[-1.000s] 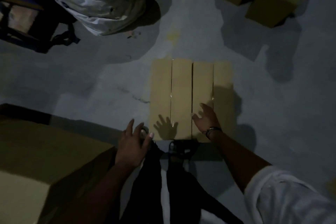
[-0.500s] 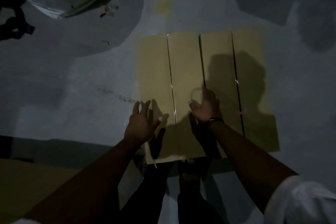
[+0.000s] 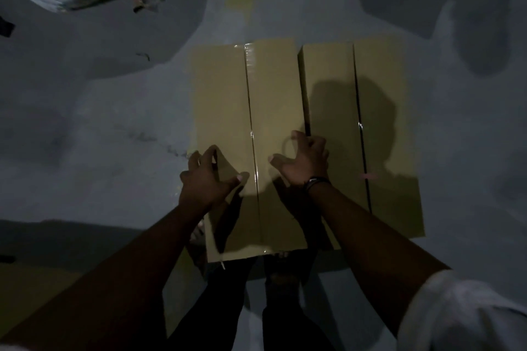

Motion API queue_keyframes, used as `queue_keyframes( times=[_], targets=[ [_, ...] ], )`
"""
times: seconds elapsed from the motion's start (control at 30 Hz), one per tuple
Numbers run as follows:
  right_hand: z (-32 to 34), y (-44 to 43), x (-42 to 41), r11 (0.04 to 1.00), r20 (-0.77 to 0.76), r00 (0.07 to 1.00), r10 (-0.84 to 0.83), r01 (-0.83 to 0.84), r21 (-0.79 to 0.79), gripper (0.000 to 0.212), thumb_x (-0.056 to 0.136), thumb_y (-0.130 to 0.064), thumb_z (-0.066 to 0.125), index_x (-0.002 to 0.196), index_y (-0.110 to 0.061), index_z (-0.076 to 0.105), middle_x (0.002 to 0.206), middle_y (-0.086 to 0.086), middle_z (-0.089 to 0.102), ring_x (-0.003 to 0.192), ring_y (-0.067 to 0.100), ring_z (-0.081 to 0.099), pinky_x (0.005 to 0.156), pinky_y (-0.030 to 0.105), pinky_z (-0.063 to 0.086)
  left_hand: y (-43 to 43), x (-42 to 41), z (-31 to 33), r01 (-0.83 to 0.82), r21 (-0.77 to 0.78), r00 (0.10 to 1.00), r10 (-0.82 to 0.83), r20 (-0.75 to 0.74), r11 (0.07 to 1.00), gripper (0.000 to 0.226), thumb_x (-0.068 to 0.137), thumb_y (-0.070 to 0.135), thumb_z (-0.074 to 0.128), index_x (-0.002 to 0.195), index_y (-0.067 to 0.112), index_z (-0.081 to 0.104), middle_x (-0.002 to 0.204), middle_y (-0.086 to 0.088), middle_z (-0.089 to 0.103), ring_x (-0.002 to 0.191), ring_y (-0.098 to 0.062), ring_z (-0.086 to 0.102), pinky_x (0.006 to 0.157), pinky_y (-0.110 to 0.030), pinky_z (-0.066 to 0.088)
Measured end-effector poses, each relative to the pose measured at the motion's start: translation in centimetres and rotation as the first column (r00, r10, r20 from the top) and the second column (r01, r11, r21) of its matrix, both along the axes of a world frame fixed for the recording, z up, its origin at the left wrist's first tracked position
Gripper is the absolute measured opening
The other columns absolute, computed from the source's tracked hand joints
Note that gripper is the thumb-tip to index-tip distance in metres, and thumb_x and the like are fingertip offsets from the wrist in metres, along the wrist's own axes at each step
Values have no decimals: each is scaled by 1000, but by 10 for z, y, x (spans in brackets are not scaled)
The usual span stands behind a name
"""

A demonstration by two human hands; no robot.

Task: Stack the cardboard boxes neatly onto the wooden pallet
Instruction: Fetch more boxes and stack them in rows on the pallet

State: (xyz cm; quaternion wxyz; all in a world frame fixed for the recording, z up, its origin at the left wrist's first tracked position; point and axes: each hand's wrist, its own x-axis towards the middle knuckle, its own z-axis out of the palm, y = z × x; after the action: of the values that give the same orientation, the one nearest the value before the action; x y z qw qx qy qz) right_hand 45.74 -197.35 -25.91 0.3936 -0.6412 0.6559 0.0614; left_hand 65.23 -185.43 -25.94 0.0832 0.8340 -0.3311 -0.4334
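Cardboard under both hands now: half a second ago they hovered, and they have since closed on the left-hand box (image 3: 248, 100). The left grip (image 3: 205, 177) hooks its outer edge, and the right grip (image 3: 303, 161) curls into the gap beside the second box (image 3: 370, 111). Both boxes lie on the grey floor (image 3: 114, 122). A lift looks imminent; no pallet shows.

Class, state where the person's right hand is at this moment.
Head view, near centre: the right hand curls into the gap between the left box and the right box.
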Motion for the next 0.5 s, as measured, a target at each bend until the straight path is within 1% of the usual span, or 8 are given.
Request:
queue_keyframes(
  times=[0.07,0.1,0.13,0.2,0.3,0.37,0.43,0.5],
  targets=[
    [-3,0,2,1000,29,999,18,-18,-1,87,72,-63,75,144,-35,36,141,5,21,129,36,29,110,48,38,0,5,-3,-58,-46,998,56,-41,997,94,74,63,79,150,35,31,157,-11,24,130,-41,47,111,-48,38],
    [-5,1,2,999,30,999,41,-41,-6,90,71,-62,76,146,-35,35,143,4,18,130,36,28,110,50,38,0,6,-1,-107,-71,992,102,-70,992,90,75,61,80,148,33,35,154,-11,27,125,-36,52,106,-42,43],
    [-6,1,1,998,29,998,60,-60,-7,93,71,-62,77,148,-36,33,146,3,16,132,36,26,110,51,38,-1,4,1,-150,-91,986,143,-87,984,85,77,56,80,147,30,40,152,-12,30,121,-32,55,100,-34,45],
    [-4,5,1,999,35,999,41,-41,2,100,70,-63,78,152,-39,28,152,1,12,136,37,23,112,51,36,-2,1,9,-217,-111,974,208,-91,970,76,81,51,79,146,26,46,150,-12,34,116,-27,57,93,-28,44],
    [14,14,4,999,11,999,31,-30,-37,101,69,-68,77,153,-46,25,159,1,11,141,36,18,115,50,30,8,-4,28,-268,-190,962,252,-103,945,68,82,49,79,141,30,52,147,-7,36,121,-23,55,97,-26,45],
    [35,19,6,994,8,999,50,-49,-97,96,68,-70,76,150,-49,30,158,2,14,141,34,17,114,50,25,14,-4,47,-320,-261,947,304,-101,911,61,82,48,80,135,33,56,145,-3,37,122,-21,55,99,-28,48],
    [66,22,14,989,38,998,43,-38,-144,93,67,-72,75,147,-49,35,155,1,17,139,33,18,113,49,25,16,-1,80,-377,-314,926,366,-95,872,53,83,47,78,130,36,58,142,4,33,120,-17,53,95,-28,49],
    [106,24,30,981,36,997,62,-54,-187,93,66,-76,73,147,-49,36,156,1,16,139,32,17,113,50,24,18,5,124,-381,-346,921,387,-53,857,49,82,56,74,126,45,55,139,11,29,118,-20,53,93,-37,52]
  ],
)
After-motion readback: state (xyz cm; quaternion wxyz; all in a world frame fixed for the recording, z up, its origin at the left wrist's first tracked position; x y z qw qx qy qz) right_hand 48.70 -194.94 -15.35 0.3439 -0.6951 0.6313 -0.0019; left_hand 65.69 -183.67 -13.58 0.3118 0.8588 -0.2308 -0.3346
